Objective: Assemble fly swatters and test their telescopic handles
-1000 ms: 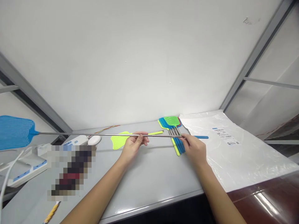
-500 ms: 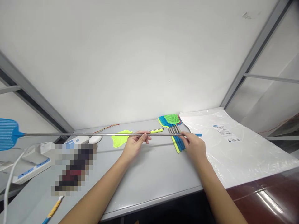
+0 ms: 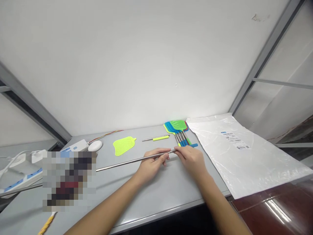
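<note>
My left hand (image 3: 152,164) is closed around the thin metal shaft of a long telescopic fly swatter (image 3: 119,164). Close beside it, my right hand (image 3: 191,160) grips the same shaft near its blue handle (image 3: 194,145). The shaft slants down to the left, passing behind a blurred patch and out of the picture, so the swatter's head is hidden. Beyond my hands lie a loose yellow swatter head (image 3: 124,146) and a separate metal rod with a yellow handle (image 3: 160,138). A stack of fly swatters (image 3: 178,125) in green, blue and yellow rests behind my right hand.
A large white plastic package (image 3: 210,130) with a label covers the right end of the grey table (image 3: 137,209). At the left are white power strips (image 3: 75,147), a round white object (image 3: 95,146) and cables. A white wall (image 3: 151,65) stands behind.
My right hand has moved left, nearer to my left hand. The held swatter now slopes down to the left, and its blue head has gone out of view.
</note>
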The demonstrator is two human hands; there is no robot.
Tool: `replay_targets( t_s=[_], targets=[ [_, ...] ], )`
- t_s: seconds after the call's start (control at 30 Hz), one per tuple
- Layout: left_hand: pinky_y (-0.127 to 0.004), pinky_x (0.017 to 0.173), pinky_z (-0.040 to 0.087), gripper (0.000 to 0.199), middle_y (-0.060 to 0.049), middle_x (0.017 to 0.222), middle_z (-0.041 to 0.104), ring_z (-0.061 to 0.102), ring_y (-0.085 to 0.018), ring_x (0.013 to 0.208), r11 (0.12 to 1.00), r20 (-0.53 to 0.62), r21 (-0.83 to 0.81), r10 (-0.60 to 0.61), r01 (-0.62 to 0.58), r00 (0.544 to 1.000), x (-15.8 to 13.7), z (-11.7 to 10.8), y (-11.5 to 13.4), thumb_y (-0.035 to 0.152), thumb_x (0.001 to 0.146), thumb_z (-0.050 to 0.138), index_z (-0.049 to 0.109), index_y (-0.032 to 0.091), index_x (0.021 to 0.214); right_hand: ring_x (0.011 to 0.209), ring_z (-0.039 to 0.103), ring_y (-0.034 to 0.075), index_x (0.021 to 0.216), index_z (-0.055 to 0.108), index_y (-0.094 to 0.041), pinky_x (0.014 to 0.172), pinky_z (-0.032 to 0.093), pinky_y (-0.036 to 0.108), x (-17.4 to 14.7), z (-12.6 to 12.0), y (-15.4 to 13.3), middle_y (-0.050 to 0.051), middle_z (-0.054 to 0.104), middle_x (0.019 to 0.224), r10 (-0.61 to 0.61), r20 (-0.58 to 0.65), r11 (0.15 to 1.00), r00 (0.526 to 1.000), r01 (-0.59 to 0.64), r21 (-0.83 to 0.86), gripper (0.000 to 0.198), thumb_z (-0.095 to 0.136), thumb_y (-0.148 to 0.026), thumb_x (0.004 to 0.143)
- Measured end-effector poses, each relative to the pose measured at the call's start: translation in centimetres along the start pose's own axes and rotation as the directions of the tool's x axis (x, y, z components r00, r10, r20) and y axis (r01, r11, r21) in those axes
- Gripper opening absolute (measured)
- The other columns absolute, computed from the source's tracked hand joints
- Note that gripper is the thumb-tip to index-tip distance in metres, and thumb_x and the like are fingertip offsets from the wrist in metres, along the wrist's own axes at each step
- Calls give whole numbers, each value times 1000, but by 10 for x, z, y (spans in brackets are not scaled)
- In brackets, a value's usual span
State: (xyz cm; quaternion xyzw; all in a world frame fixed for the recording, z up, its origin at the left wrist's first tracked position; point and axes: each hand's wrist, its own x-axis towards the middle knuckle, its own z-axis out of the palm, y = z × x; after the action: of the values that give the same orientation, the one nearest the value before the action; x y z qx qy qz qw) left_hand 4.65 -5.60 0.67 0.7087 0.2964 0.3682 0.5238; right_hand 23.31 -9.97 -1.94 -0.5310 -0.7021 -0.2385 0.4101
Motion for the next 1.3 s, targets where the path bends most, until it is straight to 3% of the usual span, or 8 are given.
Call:
replay_targets(
  t_s=[0.17, 0.3, 0.43, 0.87, 1.3],
  targets=[
    [-28, 65, 50, 30, -4, 79, 68, 60, -14, 63, 1000, -44, -6, -24, 23, 999, 0, -11, -2, 42, 86, 62, 69, 20, 105, 65, 63, 13, 97, 70, -20, 62, 42, 24, -4, -5, 14, 3, 71, 75, 56, -3, 998, 998, -56, 17, 17, 55, -26, 94],
    [-32, 76, 49, 32, -3, 69, 65, 62, -16, 66, 993, -182, -111, 27, -48, 983, 5, -27, 0, 45, 91, 54, 68, 18, 101, 69, 65, 14, 101, 71, -20, 63, 45, 25, -7, -10, 25, 3, 73, 81, 235, -15, 972, 972, -235, 13, 21, 53, -30, 94],
    [-32, 70, 49, 34, -5, 79, 65, 60, -14, 60, 985, -305, -146, 45, -94, 951, 10, -41, 5, 48, 90, 56, 68, 17, 97, 64, 64, 14, 99, 72, -21, 59, 45, 26, -8, -14, 31, 2, 72, 77, 350, -17, 937, 936, -350, 19, 24, 52, -34, 93],
    [-30, 73, 47, 27, -2, 68, 67, 61, -15, 65, 1000, -293, -10, 25, -29, 956, 11, -41, 10, 43, 84, 66, 68, 18, 93, 63, 64, 14, 98, 71, -19, 60, 46, 24, -8, -10, 31, 3, 73, 78, 323, -53, 946, 945, -323, -2, 24, 50, -30, 93],
    [-28, 66, 48, 27, -1, 69, 66, 60, -13, 57, 998, -334, -68, -17, -7, 942, 9, -29, 5, 42, 81, 68, 67, 17, 89, 67, 66, 15, 94, 71, -19, 62, 46, 25, -13, -8, 30, 5, 73, 79, 285, -17, 958, 958, -285, -30, 22, 50, -27, 93]
  ],
)
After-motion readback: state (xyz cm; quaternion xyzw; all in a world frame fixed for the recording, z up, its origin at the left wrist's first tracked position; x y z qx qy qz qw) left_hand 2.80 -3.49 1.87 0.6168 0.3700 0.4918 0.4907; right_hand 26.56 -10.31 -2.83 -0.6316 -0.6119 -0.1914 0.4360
